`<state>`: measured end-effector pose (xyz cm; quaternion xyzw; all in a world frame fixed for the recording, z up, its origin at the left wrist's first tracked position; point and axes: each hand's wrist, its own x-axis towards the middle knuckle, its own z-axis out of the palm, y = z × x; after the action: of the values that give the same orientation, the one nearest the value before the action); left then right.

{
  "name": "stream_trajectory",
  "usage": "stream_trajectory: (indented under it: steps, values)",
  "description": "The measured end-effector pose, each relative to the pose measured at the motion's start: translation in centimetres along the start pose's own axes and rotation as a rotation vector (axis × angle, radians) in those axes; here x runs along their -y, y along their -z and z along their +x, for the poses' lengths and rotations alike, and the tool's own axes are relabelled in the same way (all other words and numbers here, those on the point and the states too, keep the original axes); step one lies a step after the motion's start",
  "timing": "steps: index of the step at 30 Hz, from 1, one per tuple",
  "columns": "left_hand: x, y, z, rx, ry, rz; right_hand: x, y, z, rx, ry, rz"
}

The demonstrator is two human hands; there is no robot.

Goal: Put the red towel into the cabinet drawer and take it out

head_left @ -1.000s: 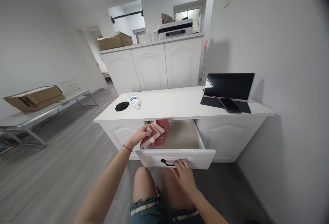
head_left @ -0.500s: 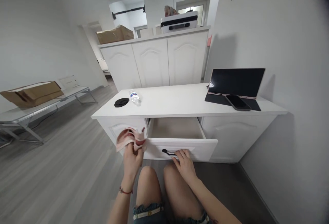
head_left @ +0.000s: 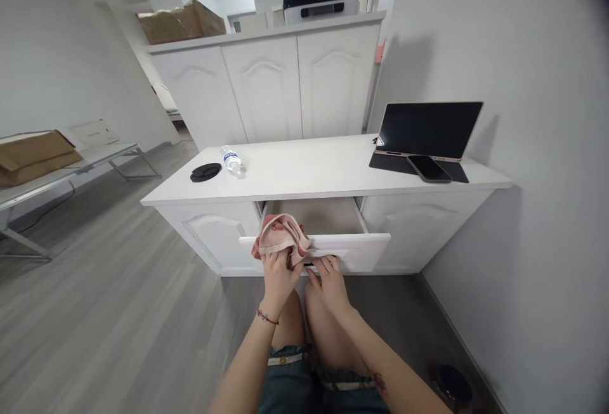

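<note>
A crumpled pink cloth [head_left: 280, 235] with red patches is bunched in my left hand [head_left: 278, 276], whose fingers are closed on its lower edge. The cloth hangs over the front panel's left part and covers some of the opening. The drawer [head_left: 354, 250] is pulled out from the white cabinet, and the visible part of its inside is bare. My right hand [head_left: 330, 282] has its fingers curled at the black drawer handle [head_left: 309, 265], most of which they hide.
On the white cabinet top [head_left: 299, 167] lie a clear bottle [head_left: 232, 161] and a flat black round item [head_left: 205, 172] at left. At right stand a dark-screened tablet [head_left: 428, 130] and a phone [head_left: 429, 169]. A wall [head_left: 547, 243] closes off the right side.
My left hand has brought the cloth rightward, from beside the drawer to over its front. My right hand stays at the handle. The view has tilted down slightly.
</note>
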<state>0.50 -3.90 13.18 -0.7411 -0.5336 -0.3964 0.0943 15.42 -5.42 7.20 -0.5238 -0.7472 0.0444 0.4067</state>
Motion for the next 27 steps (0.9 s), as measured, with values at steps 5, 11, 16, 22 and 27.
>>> stream_trajectory:
  steps: [5, 11, 16, 22, 27]
  values:
    - [-2.9, -0.7, 1.1, 0.114, -0.081, -0.034, -0.7, 1.4, -0.5, 0.003, 0.066, 0.090]
    - [-6.6, -2.2, 1.9, 0.221, -0.156, -0.124, -1.7, 2.8, -4.1, -0.201, -0.082, 0.155]
    - [-8.8, -4.1, 2.1, 0.228, -0.223, -0.141, -2.8, 3.4, -8.5, -0.148, -0.172, 0.184]
    - [-11.2, -6.3, 1.9, 0.258, -0.345, -0.119, -3.5, 3.9, -12.4, -0.016, -0.212, 0.245]
    - [-11.9, -7.8, 1.5, 0.307, -0.469, -0.056, -3.3, 4.9, -13.4, -0.013, -0.218, 0.268]
